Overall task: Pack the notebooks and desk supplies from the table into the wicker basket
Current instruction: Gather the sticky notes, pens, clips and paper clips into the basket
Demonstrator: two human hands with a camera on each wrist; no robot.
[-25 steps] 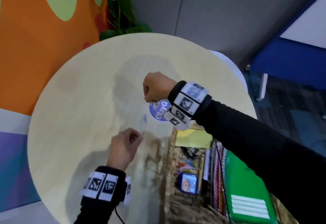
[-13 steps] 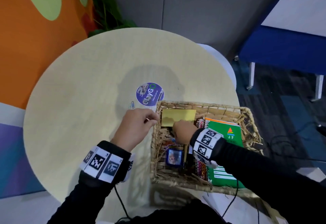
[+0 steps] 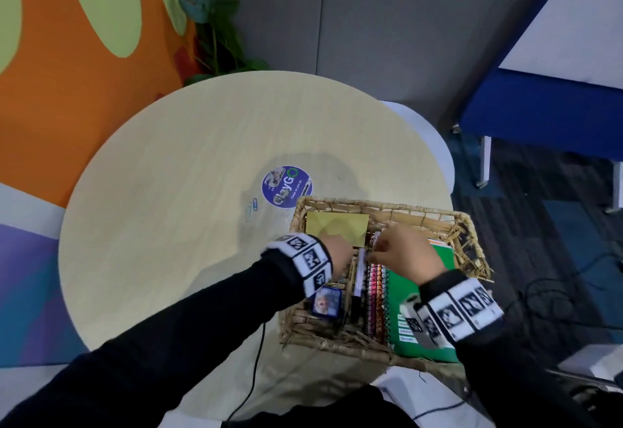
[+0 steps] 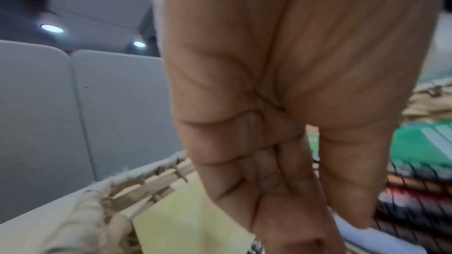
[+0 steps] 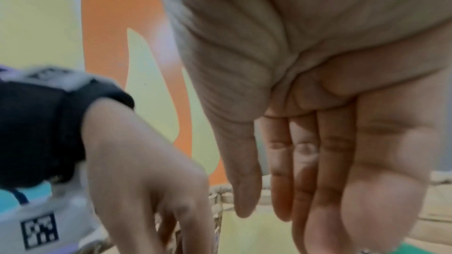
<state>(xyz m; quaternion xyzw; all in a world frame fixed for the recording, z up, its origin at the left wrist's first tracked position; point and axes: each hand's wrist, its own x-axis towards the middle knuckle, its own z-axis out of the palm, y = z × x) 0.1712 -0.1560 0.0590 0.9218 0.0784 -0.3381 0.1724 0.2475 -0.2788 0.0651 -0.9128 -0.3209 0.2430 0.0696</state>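
I have both hands down inside the wicker basket (image 3: 467,235). My left hand (image 3: 337,252) has its fingers straight and loosely together, pointing down; the left wrist view shows nothing held in them, and their tips are near the yellow sticky-note pad (image 3: 337,227), which lies just beyond them against the far wall. My right hand (image 3: 404,252) has its fingers straight and side by side in the right wrist view, with no grip showing; the tips are hidden in the blur, so I cannot tell whether they touch the spiral notebooks (image 3: 376,289) directly beneath them.

The step, as I judge it, is dropping small items in and settling them. To do it well I should let the fingers part low over the basket floor, in the gap between the pad and the spiral bindings, so nothing bounces out, then lift both hands straight up to avoid snagging the wire coils.

Inside the basket, nearer me than the fingers: a green notebook (image 3: 421,296) on the right, the spiral notebooks on edge beside it, a pen or marker (image 3: 359,279), and a small blue card box (image 3: 325,302). On the table (image 3: 168,225), beyond my left fingertips and outside the rim, a few paper clips (image 3: 252,211) lie beside a round purple sticker (image 3: 286,186); those clips are left to pack.
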